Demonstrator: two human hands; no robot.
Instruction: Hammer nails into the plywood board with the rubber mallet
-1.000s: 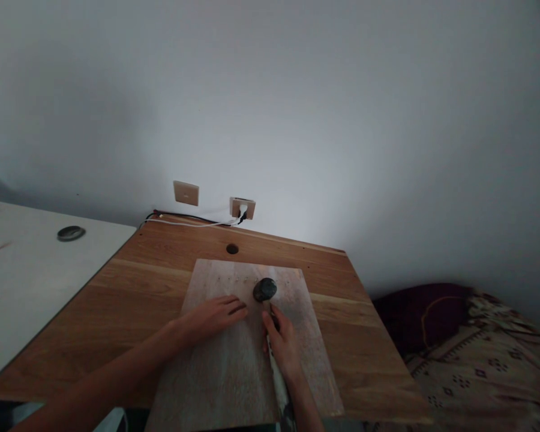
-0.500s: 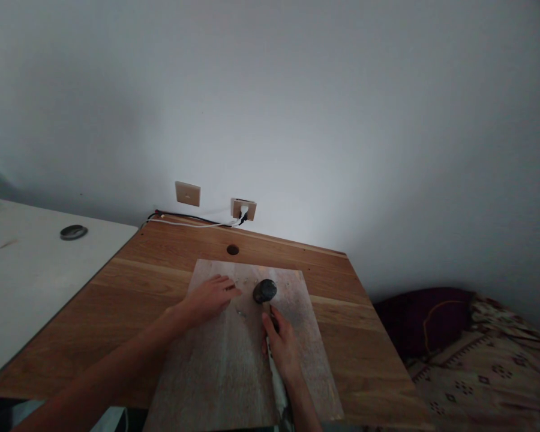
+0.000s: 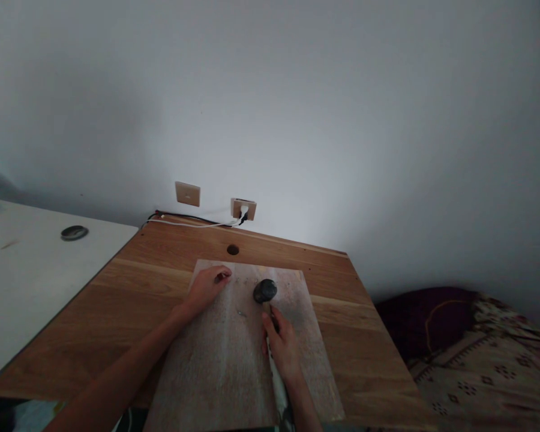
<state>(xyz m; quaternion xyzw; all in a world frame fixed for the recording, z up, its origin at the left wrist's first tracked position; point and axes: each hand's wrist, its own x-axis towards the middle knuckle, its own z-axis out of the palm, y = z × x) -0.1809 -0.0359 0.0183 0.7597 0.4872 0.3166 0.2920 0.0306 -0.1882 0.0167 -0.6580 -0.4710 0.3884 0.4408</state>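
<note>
A rubber mallet (image 3: 265, 291) with a black head and a pale handle lies along the wooden board (image 3: 225, 372). My right hand (image 3: 282, 345) is wrapped round its handle just below the head, and the head rests on or just over the board. Near the board's upper left corner, my left hand (image 3: 206, 288) has its fingers curled and pressed together; whatever is between them is too small to make out. A small shiny piece, perhaps a nail (image 3: 241, 312), lies on the board between my hands. Several tiny bits, too small to identify, dot the board's far part.
Under the board is a brown wooden desk (image 3: 130, 294) with a round cable hole (image 3: 233, 249). White and black cables (image 3: 193, 223) run to a wall socket (image 3: 243, 209). A white table (image 3: 22, 282) carrying a dark round object (image 3: 74, 233) adjoins at left. Patterned fabric (image 3: 481, 384) lies at right.
My left hand has moved up and left on the board, and its outstretched fingers have curled in. My right hand and the mallet have stayed in place.
</note>
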